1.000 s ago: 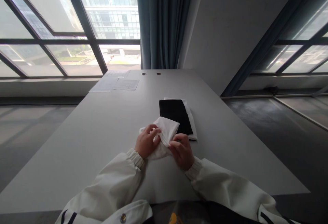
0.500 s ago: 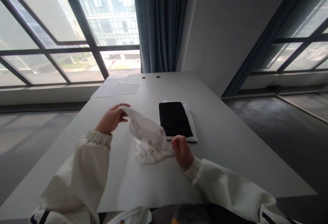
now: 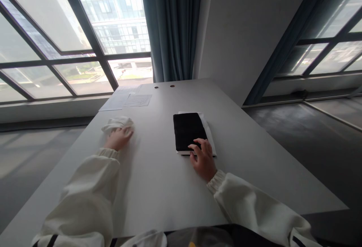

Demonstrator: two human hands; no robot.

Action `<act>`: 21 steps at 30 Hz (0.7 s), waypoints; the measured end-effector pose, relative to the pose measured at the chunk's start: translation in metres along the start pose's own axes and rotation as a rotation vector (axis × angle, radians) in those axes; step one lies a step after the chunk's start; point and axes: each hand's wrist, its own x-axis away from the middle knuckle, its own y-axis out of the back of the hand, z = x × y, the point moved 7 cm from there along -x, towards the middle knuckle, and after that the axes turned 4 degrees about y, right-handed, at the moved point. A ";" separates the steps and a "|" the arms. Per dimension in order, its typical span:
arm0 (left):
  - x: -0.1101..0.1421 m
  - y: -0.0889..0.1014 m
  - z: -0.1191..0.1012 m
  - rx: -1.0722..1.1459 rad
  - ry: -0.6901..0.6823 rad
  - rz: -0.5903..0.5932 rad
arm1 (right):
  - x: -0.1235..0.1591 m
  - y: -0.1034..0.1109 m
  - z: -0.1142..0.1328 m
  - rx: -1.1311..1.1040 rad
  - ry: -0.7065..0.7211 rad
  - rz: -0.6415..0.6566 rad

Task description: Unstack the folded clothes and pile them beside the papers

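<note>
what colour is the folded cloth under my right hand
Black, lying on a white one; clearest in the head view: folded cloth.

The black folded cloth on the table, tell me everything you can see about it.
The black folded cloth is a flat, neat rectangle of dark, matte fabric, lying on the grey table right of its middle. It rests on a white folded cloth, whose edges show along its far and right sides. The right hand lies at its near edge, fingertips on the black fabric. No pattern or label can be made out.
</note>
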 end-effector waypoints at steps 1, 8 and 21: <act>0.014 -0.018 0.010 -0.013 0.026 0.032 | 0.000 -0.003 -0.004 0.020 -0.022 0.022; 0.023 -0.056 0.094 -0.123 0.291 -0.044 | 0.002 -0.009 -0.014 0.015 -0.066 0.059; 0.030 -0.039 0.108 -0.059 0.424 -0.336 | 0.002 0.004 -0.056 -0.236 -0.218 -0.126</act>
